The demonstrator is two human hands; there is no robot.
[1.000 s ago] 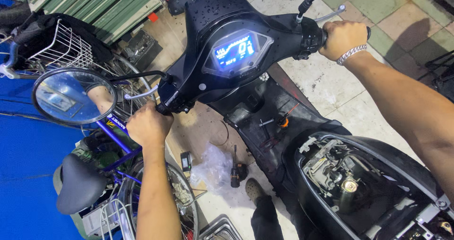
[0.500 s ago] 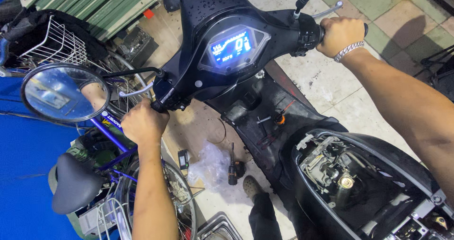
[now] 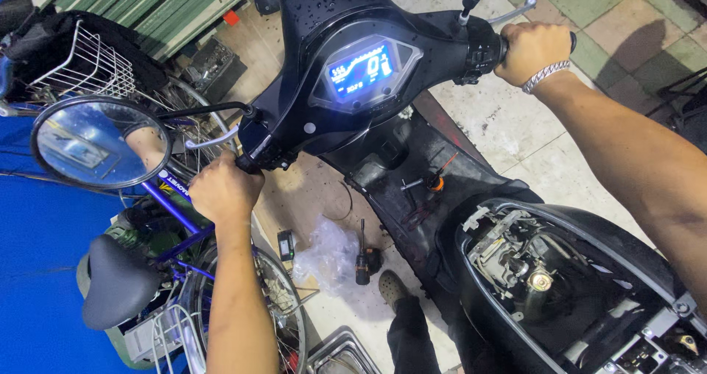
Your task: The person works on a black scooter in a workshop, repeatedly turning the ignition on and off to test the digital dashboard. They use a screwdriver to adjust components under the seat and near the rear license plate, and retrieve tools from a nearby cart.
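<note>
A: We look down on a black scooter (image 3: 412, 160) with its seat off, the open bay (image 3: 560, 286) of wiring and parts at five o'clock. What do our hands hold?

B: Our left hand (image 3: 223, 190) is curled tight around the left handlebar grip at nine o'clock, fingers wrapped so the grip itself is hidden. Our right hand (image 3: 532, 50) is closed the same way around the right grip at one o'clock, a silver bracelet (image 3: 546, 76) at the wrist and the brake lever (image 3: 512, 11) just beyond the knuckles.

A: And between them?

B: The lit blue dashboard display (image 3: 362, 68) sits at twelve o'clock. A round mirror (image 3: 99, 142) stands out at nine o'clock, beyond the left hand.

A: What lies around the scooter?

B: A screwdriver with an orange collar (image 3: 431, 180) rests on the footboard at the centre. On the floor at seven o'clock we see a small dark tool (image 3: 362, 260) beside a crumpled clear bag (image 3: 328, 252). A blue bicycle (image 3: 173, 212) with a wire basket (image 3: 85, 65) stands close at eight o'clock.

A: How do we keep this steady?

B: We judge it best to hold both grips evenly and keep the bars clear of the bicycle.
</note>
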